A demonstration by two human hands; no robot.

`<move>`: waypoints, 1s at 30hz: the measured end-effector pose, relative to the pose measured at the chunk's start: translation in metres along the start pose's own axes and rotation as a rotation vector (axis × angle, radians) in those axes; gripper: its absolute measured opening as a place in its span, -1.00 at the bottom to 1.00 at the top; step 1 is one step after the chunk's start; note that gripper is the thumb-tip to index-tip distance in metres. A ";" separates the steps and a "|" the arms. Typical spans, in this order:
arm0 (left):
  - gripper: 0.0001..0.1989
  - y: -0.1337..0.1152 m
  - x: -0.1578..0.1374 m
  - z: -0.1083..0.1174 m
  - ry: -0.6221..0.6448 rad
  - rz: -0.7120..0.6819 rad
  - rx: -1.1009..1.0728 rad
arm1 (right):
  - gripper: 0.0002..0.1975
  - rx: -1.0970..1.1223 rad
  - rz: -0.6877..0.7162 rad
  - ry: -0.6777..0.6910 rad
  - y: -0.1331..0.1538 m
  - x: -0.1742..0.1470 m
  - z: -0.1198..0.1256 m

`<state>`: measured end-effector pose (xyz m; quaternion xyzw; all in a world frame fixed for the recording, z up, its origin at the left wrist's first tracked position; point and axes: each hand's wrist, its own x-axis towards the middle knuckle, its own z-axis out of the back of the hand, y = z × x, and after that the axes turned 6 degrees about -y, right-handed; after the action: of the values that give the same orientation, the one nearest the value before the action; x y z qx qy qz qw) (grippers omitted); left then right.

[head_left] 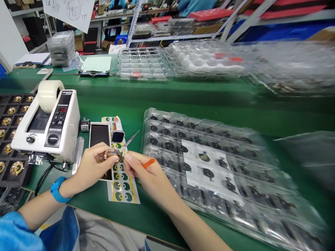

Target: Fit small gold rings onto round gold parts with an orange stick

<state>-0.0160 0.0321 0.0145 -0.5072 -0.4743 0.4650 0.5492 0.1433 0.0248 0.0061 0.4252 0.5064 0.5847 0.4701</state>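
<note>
My left hand (96, 162) is closed around a small round rose-gold part (113, 153) that looks like a watch case. Close against it, my right hand (140, 167) pinches a slim tool with an orange end (149, 163) sticking out behind the thumb; its working tip is hidden. A pointed metal blade (131, 139) shows just beyond the fingers, and I cannot tell what it belongs to. Under my hands lie a white-rimmed box (91, 136) with a dark inside and a sticker sheet (123, 195). A square dark-faced watch piece (117, 136) rests on the sheet.
On the left stand a white tape dispenser (70, 122) and a black tray of round gold parts (9, 177). Stacked clear plastic trays (162, 146) with dark parts fill the right side. More clear trays (142, 64) and a clipboard (96, 65) line the back ledge.
</note>
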 end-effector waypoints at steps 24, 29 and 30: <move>-0.39 0.029 -0.092 0.073 -0.736 0.038 -0.108 | -0.67 0.227 -0.148 0.016 -0.025 -0.001 0.009; -0.63 0.004 -0.085 0.096 -0.842 -0.007 -0.002 | -0.70 0.245 -0.100 0.030 -0.021 -0.002 0.005; -0.65 -0.004 -0.085 0.095 -0.863 -0.052 0.015 | -0.69 0.245 -0.086 0.011 -0.018 -0.002 0.005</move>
<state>-0.1205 -0.0410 0.0179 -0.2501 -0.6696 0.6239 0.3159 0.1506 0.0244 -0.0109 0.4542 0.5944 0.4998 0.4366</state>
